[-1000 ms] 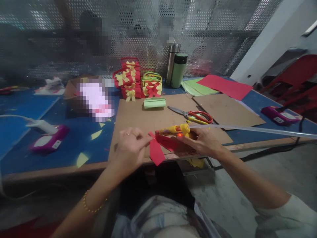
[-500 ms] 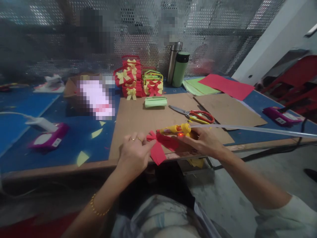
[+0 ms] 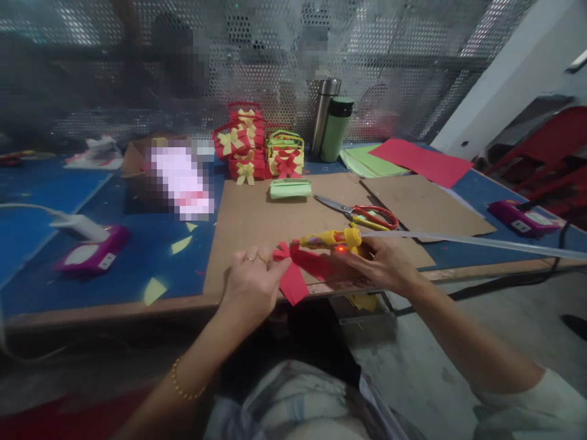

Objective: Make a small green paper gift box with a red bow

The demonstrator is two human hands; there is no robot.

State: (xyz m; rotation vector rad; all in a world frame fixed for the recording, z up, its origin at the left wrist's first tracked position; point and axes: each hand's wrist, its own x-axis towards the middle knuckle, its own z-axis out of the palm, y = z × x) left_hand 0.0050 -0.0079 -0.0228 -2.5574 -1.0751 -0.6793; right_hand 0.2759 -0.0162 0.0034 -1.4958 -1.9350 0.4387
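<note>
At the table's front edge, my left hand [image 3: 254, 278] pinches a red paper bow [image 3: 294, 284] whose strips fan out to the right and downward. My right hand [image 3: 383, 263] is wrapped round a yellow hot glue gun [image 3: 330, 238] with a red light glowing on it. A long clear glue stick [image 3: 458, 240] sticks out of the gun's back end toward the right. The gun's nozzle points left, over the middle of the bow; whether it touches the paper I cannot tell. Both lie above a cardboard sheet [image 3: 247, 217].
Red-handled scissors [image 3: 362, 214] and a folded pale green paper piece [image 3: 290, 189] lie on the cardboard. Small paper baskets with bows [image 3: 245, 146] and a green flask [image 3: 337, 131] stand behind. Purple power strips [image 3: 94, 250] sit at the left and right. Red paper [image 3: 422, 160] lies back right.
The whole view has shifted slightly. The glue gun has moved a little to the right relative to the bow, and my left hand keeps its hold on the paper.
</note>
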